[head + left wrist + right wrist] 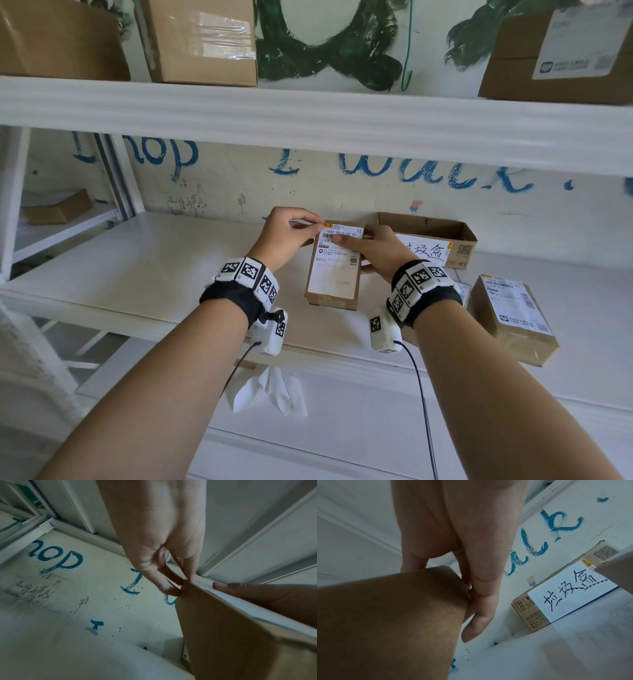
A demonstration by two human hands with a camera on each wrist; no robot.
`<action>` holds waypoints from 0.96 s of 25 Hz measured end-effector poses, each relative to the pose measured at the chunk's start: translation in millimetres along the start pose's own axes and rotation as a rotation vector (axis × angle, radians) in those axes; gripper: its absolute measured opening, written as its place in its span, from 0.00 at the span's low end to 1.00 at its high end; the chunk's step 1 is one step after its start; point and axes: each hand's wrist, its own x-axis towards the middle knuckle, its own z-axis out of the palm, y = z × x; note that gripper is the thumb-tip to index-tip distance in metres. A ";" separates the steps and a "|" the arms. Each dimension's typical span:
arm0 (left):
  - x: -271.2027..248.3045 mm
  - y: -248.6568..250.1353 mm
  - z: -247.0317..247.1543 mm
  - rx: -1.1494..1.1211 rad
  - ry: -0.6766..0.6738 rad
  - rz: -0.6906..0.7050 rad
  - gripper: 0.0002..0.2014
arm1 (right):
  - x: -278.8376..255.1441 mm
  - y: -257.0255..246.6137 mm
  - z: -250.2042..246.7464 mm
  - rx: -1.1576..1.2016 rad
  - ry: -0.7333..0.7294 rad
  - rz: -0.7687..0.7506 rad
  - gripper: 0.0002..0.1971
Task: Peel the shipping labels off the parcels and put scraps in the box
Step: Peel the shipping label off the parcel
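Note:
Both hands hold a narrow brown parcel (pixel 331 301) tilted up above the white shelf (pixel 137 267). A white shipping label (pixel 337 263) covers its front face. My left hand (pixel 310 226) pinches the label's top left corner, and in the left wrist view its fingertips (pixel 173 589) meet at the parcel's corner (pixel 223 628). My right hand (pixel 363 246) grips the parcel's right side with the thumb laid across the label; its fingers (pixel 479 601) run along the parcel's brown edge (pixel 393 615). The open scrap box (pixel 460 229) with a handwritten sign stands just behind on the right (pixel 530 615).
Another labelled parcel (pixel 510 318) lies at the right near the shelf's front edge. Crumpled white paper (pixel 270 390) sits on the lower ledge. A small cardboard box (pixel 56 209) is on the far-left rack. Cartons (pixel 202 41) stand on the upper shelf (pixel 308 116) overhead.

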 end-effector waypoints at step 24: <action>10.1 -14.2 16.3 -0.041 0.099 0.113 0.06 | 3.8 0.6 -3.3 0.015 0.034 -0.012 0.25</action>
